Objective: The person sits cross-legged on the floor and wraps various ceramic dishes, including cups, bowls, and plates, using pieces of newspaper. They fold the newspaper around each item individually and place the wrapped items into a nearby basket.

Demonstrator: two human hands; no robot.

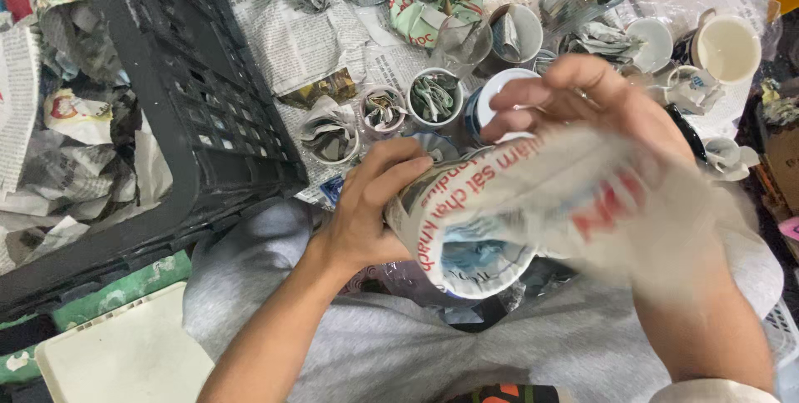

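A black plastic crate [179, 95] is sitting tilted at the far left, with crumpled newspaper [75, 145] lying to its left and partly under it. A pale flat lid or board [125, 357] is lying below the crate, at the lower left corner.

Just right of the crate, three small cups stuffed with paper [384, 110] are standing in a row on newspaper sheets, and further right of the crate more cups and a white bowl [730, 47] are crowding the top edge.

Well to the right of the crate and lower down, over the person's grey-clad lap, the left hand [370, 207] is gripping the rim end of a bowl wrapped in newspaper [491, 220]. Its fingers are pressed together and curling over the near edge of the wrapped bowl, thumb tucked beneath. The bowl's open mouth is facing the camera, with a blue pattern showing inside.

Further right of the crate, the right hand [583, 99] is resting on top of the same bundle, its fingers slightly spread and bent, pressing the loose paper [632, 203] down against the bowl. That side of the wrapping is blurring with motion, so I cannot tell exactly how the fingertips are pinching the sheet. The right forearm is running down to the lower right corner.
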